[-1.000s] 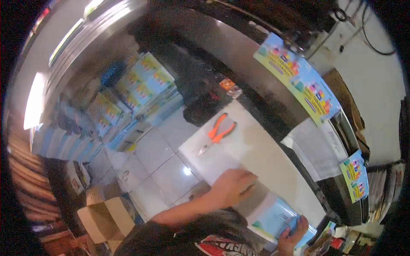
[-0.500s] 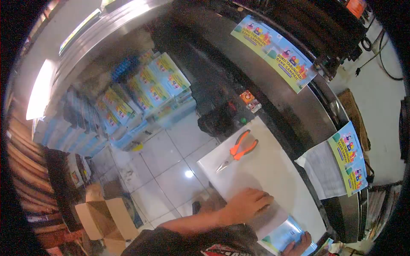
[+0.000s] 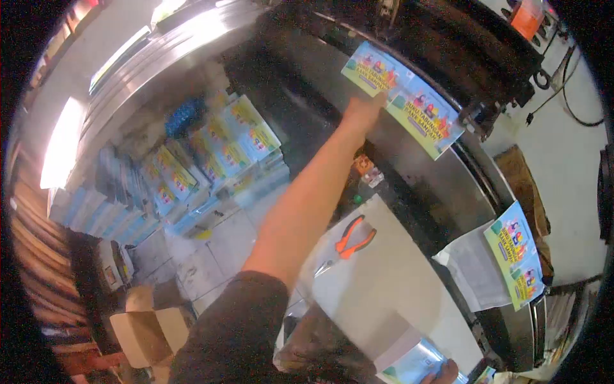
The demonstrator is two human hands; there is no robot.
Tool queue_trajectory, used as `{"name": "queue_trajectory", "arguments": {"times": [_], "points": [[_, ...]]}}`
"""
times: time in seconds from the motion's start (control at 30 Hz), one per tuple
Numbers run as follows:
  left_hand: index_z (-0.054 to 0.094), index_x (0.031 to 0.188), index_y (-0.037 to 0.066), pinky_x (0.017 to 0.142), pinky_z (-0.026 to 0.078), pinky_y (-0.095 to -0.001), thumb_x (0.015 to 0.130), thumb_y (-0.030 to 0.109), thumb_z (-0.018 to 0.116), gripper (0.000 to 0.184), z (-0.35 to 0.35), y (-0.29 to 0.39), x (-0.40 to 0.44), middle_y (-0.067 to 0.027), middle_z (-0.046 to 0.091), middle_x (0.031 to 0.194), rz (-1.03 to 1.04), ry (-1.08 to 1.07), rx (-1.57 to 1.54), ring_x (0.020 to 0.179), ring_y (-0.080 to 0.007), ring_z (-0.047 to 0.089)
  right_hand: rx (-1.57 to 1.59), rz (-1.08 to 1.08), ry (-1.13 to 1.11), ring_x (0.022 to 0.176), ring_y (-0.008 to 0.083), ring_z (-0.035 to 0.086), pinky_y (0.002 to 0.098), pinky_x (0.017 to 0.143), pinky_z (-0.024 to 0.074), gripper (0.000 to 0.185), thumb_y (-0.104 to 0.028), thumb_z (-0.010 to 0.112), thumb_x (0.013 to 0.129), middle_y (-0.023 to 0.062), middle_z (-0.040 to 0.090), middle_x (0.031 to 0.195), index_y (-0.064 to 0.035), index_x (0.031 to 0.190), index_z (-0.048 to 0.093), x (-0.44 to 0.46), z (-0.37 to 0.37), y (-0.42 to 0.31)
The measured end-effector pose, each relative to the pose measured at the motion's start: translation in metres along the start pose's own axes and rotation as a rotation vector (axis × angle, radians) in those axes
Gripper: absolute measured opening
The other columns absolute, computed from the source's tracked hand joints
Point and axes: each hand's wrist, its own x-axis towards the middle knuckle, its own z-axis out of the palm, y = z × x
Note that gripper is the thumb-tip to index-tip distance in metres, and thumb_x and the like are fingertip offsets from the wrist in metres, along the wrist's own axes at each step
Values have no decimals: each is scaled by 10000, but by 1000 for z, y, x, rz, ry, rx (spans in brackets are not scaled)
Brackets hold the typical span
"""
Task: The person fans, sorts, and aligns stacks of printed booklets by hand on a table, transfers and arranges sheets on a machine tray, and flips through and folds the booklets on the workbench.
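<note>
My left hand (image 3: 366,114) reaches across to a printed cover sheet (image 3: 425,114) with yellow and blue artwork. Its fingers are closed at the sheet's lower left edge, and the sheet lies flat on the dark metal machine surface. At the bottom, my right hand (image 3: 442,374) is partly cut off by the frame. Its fingers hold the edge of a blue glossy-covered booklet (image 3: 416,361) resting on the white board (image 3: 384,301). Orange-handled pliers (image 3: 350,242) lie on the board's far left part, their jaws pointing toward me.
Stacks of printed booklets (image 3: 236,141) stand on the tiled floor at left. An open cardboard box (image 3: 150,333) sits at lower left. At right, another cover sheet (image 3: 515,256) lies over white pages (image 3: 473,272). A small orange packet (image 3: 363,165) is beyond the board.
My left hand has left the board by the booklet and stretched up to the far cover sheet. My right hand stays at the booklet. The whole view has shifted slightly.
</note>
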Motion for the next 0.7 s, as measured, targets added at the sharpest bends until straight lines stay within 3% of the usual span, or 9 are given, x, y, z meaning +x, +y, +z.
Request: {"name": "queue_trajectory", "arguments": {"times": [0.03, 0.07, 0.13, 0.23, 0.37, 0.47, 0.53, 0.7], "points": [[528, 1228, -17, 837, 480, -350, 833, 397, 680, 592, 5, 1, 11, -163, 651, 995, 7, -5, -7, 916, -240, 619, 55, 89, 4, 1038, 419, 506, 501, 895, 436, 376, -226, 559, 867, 256, 525, 1109, 63, 1106, 524, 0, -4, -8], [541, 1216, 6, 837, 480, -371, 821, 368, 700, 559, 10, -1, 23, -146, 648, 982, -108, 3, -207, 907, -247, 613, 112, 173, 15, 1045, 417, 500, 486, 894, 438, 366, -212, 554, 865, 263, 511, 1120, 65, 1103, 520, 1, -1, -12], [560, 1170, 41, 811, 476, -403, 813, 311, 718, 475, 16, -7, 51, -119, 634, 952, -253, 61, -543, 871, -249, 595, 154, 166, 77, 1042, 413, 500, 460, 894, 440, 347, -168, 539, 858, 266, 491, 1154, 65, 1113, 508, 5, -2, -14], [577, 1067, 74, 733, 466, -439, 825, 228, 708, 315, -11, -10, 96, -86, 602, 900, -177, 136, -707, 788, -234, 556, 111, 38, 78, 1039, 411, 501, 515, 908, 415, 365, -172, 554, 842, 246, 525, 1123, 39, 1137, 509, 13, -9, -17], [574, 1004, 61, 661, 470, -417, 868, 189, 660, 206, -48, -3, 104, -71, 567, 855, -96, 199, -585, 760, -229, 532, 107, 57, 64, 1057, 418, 498, 541, 917, 397, 395, -197, 550, 848, 237, 536, 1147, 22, 1175, 511, 3, -8, -14], [571, 987, 39, 600, 469, -383, 887, 190, 640, 193, -68, 0, 86, -87, 561, 829, 74, 88, -390, 686, -219, 512, 87, 62, 69, 1086, 422, 495, 538, 932, 389, 436, -219, 549, 844, 235, 528, 1192, 8, 1213, 512, 5, -8, -13], [564, 935, 30, 523, 432, -340, 897, 184, 626, 171, -70, 4, 56, -75, 529, 765, -15, 151, -423, 603, -188, 479, 173, 74, 66, 1113, 416, 492, 540, 945, 383, 460, -233, 555, 826, 221, 528, 1217, -12, 1228, 519, 10, -18, -16], [538, 919, 53, 456, 355, -285, 913, 190, 607, 154, -89, -17, -21, -18, 463, 680, 86, 91, -554, 519, -121, 427, 189, 49, 113, 1116, 410, 493, 536, 949, 390, 432, -207, 570, 805, 209, 533, 1215, -28, 1197, 537, -5, -7, -2]]}}
